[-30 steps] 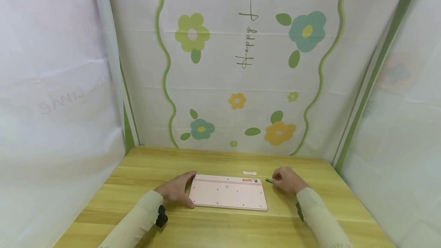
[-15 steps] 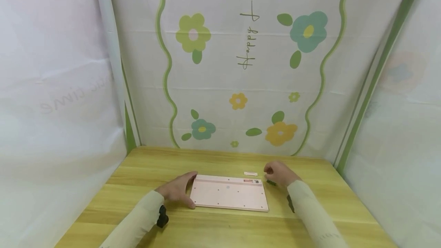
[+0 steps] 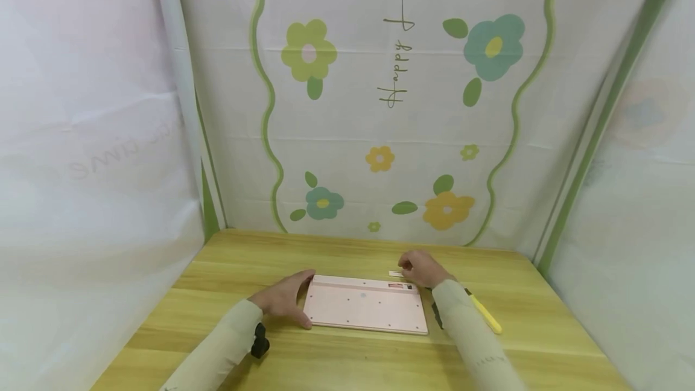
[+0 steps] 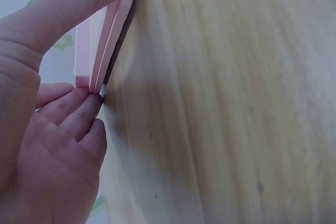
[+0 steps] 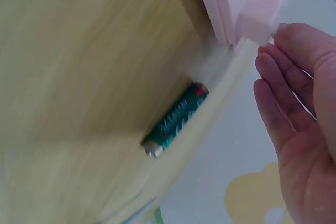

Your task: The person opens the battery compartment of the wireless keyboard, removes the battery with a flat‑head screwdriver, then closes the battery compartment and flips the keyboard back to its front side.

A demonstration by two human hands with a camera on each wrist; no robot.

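Observation:
A pink keyboard (image 3: pixel 366 308) lies underside up on the table, with small screws dotted over it. An uncovered battery compartment (image 3: pixel 399 286) shows at its far right corner. My left hand (image 3: pixel 283 298) grips the keyboard's left end between thumb and fingers. My right hand (image 3: pixel 423 268) is over the far right corner, fingers loosely bent and nothing visible in them. Beside that hand is a small pale battery cover (image 3: pixel 395 273), partly hidden by the fingers. In the right wrist view a green battery (image 5: pixel 176 119) lies on the table near the keyboard's corner.
A yellow-handled tool (image 3: pixel 485 314) lies right of the right forearm, its dark end partly behind the sleeve. The wooden table (image 3: pixel 304 361) ends at a flower-printed cloth wall (image 3: pixel 347 107) at the back, with white cloth on both sides.
My right hand has let go of the green battery and moved left toward the battery cover. The yellow-handled tool has come into view. The left hand keeps its grip on the keyboard.

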